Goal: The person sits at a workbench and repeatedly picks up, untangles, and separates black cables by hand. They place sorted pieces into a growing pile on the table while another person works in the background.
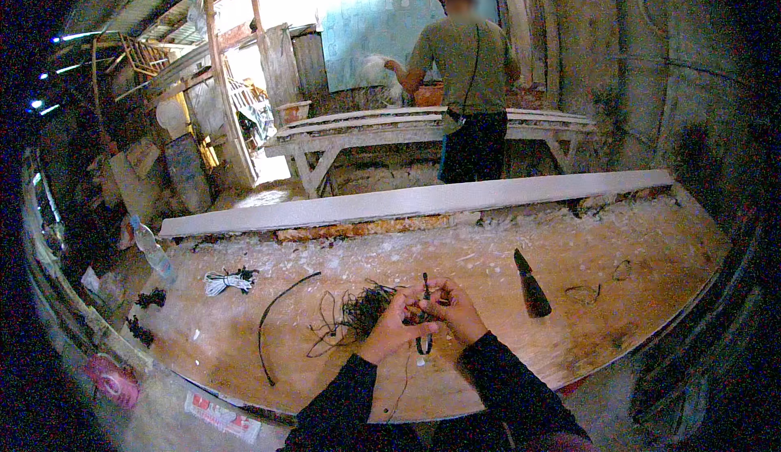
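Above the near middle of a wooden table (488, 289), my left hand (392, 328) and my right hand (460, 314) meet with bent fingers. Between them they pinch a black cord (425, 343); one short end stands up above the fingertips and a loop hangs below. The fingers hide its middle. Just left of my hands lies a tangle of thin black strands (358, 310). Further left is a long, curved black cord (264, 322). To the right rests a dark knife-like tool (530, 285), tapering toward its far end.
A tied white cord bundle (228, 282), small black bunches (150, 297) and a clear plastic bottle (153, 248) are at the left. Thin loops (582, 293) lie right. A long white board (423, 202) edges the table's far side. Beyond, a person (468, 61) stands at a white bench (366, 131).
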The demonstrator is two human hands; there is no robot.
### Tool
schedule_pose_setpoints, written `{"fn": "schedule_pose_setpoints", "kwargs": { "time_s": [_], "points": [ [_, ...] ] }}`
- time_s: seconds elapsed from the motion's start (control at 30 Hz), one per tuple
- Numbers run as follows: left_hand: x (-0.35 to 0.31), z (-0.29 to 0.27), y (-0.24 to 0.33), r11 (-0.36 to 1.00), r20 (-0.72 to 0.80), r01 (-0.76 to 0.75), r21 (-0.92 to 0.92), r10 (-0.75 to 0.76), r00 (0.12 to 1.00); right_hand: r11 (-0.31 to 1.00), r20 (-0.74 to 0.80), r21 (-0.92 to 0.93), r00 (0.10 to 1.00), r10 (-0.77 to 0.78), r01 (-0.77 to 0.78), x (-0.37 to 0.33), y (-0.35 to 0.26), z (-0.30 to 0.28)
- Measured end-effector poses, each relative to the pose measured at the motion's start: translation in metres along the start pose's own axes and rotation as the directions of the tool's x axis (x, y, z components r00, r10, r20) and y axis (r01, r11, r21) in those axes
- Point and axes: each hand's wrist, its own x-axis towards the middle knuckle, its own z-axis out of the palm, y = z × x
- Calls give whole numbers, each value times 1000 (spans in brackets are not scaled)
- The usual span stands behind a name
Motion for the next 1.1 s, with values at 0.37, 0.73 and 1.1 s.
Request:
{"fn": "schedule_pose_setpoints", "kwargs": {
  "time_s": [0.37,0.73,1.1],
  "points": [
    [2,-6,12,977,-85,190,-100,-198,976,994,-175,40,979,109,-103,2,-5,-3],
    [4,-14,-5,929,-172,251,-272,-304,937,848,-73,529,997,19,23,1,-24,-15],
    [2,-18,13,936,-347,166,-310,-274,897,994,19,-76,997,-78,79,1,-19,-8]
  ]
}}
